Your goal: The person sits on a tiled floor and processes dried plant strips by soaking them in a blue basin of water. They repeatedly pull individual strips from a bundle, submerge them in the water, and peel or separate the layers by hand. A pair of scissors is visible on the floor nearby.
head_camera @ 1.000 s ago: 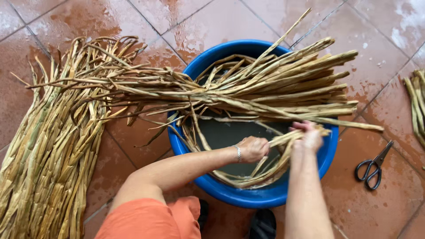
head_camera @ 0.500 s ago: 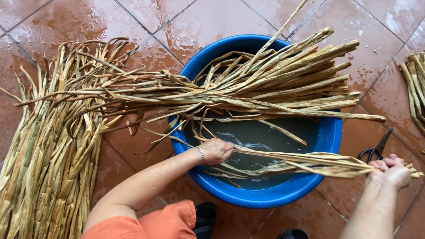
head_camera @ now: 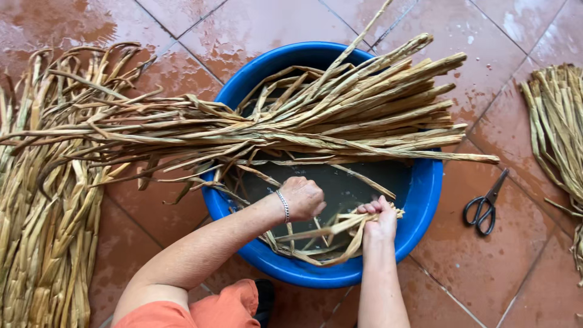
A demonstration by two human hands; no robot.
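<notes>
2 hands work over 1 blue basin (head_camera: pixel 428 194), which I take as the landmark. Left of the basin lies 1 big pile of dry reed leaves (head_camera: pixel 48 243) on the wet red tiles (head_camera: pixel 486 267). Across the top of the basin rests 1 long bundle of leaves (head_camera: pixel 291 127), its thick ends pointing to the right rim. Inside the basin, near its front edge, the left hand (head_camera: pixel 302 198) is closed into a fist around the wet strips (head_camera: pixel 322 234); 1 bracelet (head_camera: pixel 283 206) is on its wrist. Just beside it, the right hand (head_camera: pixel 379 222) pinches the ends of the same strips with fingers shut. The strips bend between the 2 hands. Right of the basin lie 1 pair of black scissors (head_camera: pixel 486 203), and then 1 smaller leaf bundle (head_camera: pixel 559 127).
</notes>
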